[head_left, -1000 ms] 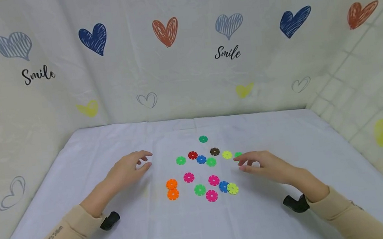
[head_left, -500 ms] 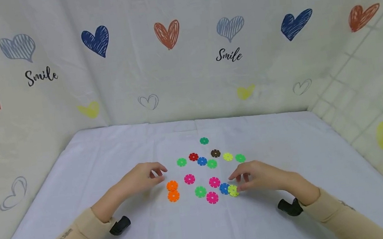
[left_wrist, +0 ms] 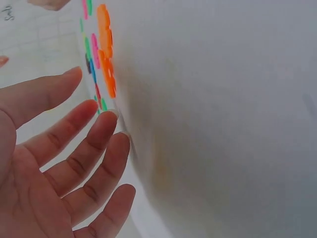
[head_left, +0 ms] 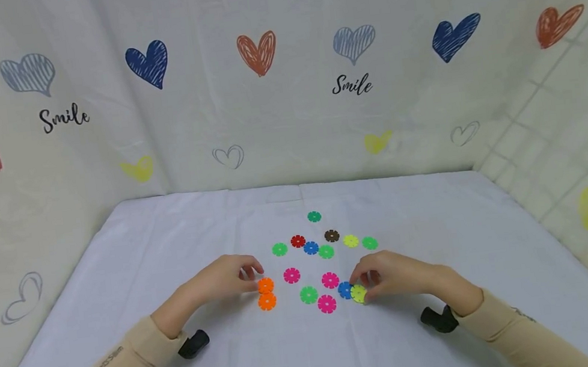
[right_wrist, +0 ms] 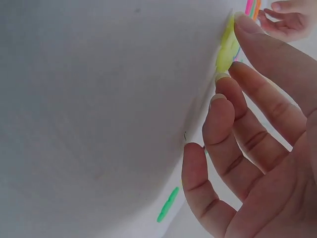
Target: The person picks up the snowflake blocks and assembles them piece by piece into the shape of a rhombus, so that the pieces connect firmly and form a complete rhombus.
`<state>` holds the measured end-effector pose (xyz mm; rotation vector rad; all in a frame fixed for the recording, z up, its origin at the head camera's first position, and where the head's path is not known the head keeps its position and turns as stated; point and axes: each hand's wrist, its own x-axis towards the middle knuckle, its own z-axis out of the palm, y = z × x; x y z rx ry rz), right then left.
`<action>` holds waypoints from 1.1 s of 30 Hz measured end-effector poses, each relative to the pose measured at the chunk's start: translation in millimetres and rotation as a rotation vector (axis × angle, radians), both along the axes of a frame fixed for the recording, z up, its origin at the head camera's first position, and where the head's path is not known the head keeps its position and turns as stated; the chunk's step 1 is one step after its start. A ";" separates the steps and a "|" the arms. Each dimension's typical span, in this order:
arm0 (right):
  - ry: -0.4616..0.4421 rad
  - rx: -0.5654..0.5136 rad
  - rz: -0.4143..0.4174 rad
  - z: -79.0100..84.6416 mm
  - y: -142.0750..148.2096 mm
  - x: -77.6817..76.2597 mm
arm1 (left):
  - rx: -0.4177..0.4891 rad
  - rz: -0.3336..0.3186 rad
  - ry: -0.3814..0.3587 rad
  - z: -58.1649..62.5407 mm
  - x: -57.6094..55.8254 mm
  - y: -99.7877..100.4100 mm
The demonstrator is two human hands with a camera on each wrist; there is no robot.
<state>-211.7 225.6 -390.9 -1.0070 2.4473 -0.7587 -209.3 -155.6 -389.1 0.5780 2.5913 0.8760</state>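
Observation:
My right hand [head_left: 394, 274] has thumb and index finger at opposite edges of a yellow notched plastic disc [right_wrist: 227, 47], pinching it low at the tabletop. This yellow disc overlaps a blue disc [head_left: 345, 290]. My left hand [head_left: 228, 277] is beside two touching orange discs, the farther one [head_left: 265, 285] and the nearer one [head_left: 267, 301]. Its thumb tip is right at the farther orange disc in the head view. In the left wrist view its fingers [left_wrist: 101, 129] are spread and loosely bent, with nothing between them.
Pink discs [head_left: 326, 304] and a green disc [head_left: 309, 295] lie between the hands. Farther back are several more discs, among them a red [head_left: 297, 241], a brown [head_left: 331, 236] and a yellow one [head_left: 351, 241]. A white cloth [head_left: 271, 362] covers the table; a printed curtain [head_left: 308, 115] hangs behind.
My left hand has moved right and nearer to the orange discs. My right hand has come down and left from the far green disc to the near yellow disc.

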 end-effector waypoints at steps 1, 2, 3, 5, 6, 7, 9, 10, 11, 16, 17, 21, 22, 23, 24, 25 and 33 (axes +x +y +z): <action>-0.002 0.002 0.000 -0.5 -0.2 -0.3 | -0.003 0.007 -0.008 -0.4 -0.5 1.5; -0.002 0.003 0.000 -0.9 -0.4 -0.7 | -0.007 0.011 -0.015 -0.9 -1.1 2.8; -0.004 0.006 -0.002 -1.4 -0.7 -1.1 | -0.011 0.016 -0.023 -1.3 -1.6 4.1; -0.008 0.015 -0.007 -2.0 -1.1 -1.6 | -0.022 0.022 -0.036 -2.4 -2.8 7.0; -0.010 0.017 -0.007 -2.3 -1.3 -1.9 | -0.027 0.023 -0.041 -3.0 -3.3 8.3; -0.013 0.019 -0.009 -2.3 -1.7 -2.2 | -0.034 0.024 -0.045 -3.9 -3.7 9.6; -0.022 0.022 -0.017 -2.4 -2.6 -3.0 | -0.044 0.022 -0.052 -4.3 -4.3 11.9; -0.024 0.021 -0.018 -2.2 -3.0 -3.4 | -0.049 0.021 -0.054 -4.5 -4.7 13.0; -0.028 0.022 -0.021 -2.2 -3.5 -3.8 | -0.053 0.021 -0.058 -4.4 -4.8 13.8; -0.044 0.020 -0.033 -0.6 -5.3 -4.8 | -0.060 0.017 -0.062 -3.4 -6.3 17.1; -0.052 0.018 -0.035 -0.4 -5.3 -5.1 | -0.060 0.015 -0.061 -3.2 -6.6 17.4; -0.080 0.009 -0.040 -0.1 -4.6 -6.3 | -0.056 0.001 -0.064 -2.4 -7.3 17.1; -0.087 0.008 -0.040 -0.1 -3.9 -6.7 | -0.053 -0.001 -0.065 -2.4 -7.4 17.1; -0.095 0.005 -0.038 -0.2 -3.1 -7.2 | -0.052 -0.005 -0.066 -2.2 -7.5 17.1; -0.101 0.003 -0.038 -0.1 -2.3 -7.6 | -0.049 -0.006 -0.067 -2.4 -7.7 17.3; -0.109 0.001 -0.037 0.0 -1.4 -8.0 | -0.046 -0.008 -0.068 -2.6 -8.0 17.4; -0.160 -0.009 -0.034 -0.3 4.2 -10.4 | -0.041 -0.011 -0.066 -1.8 -8.3 19.1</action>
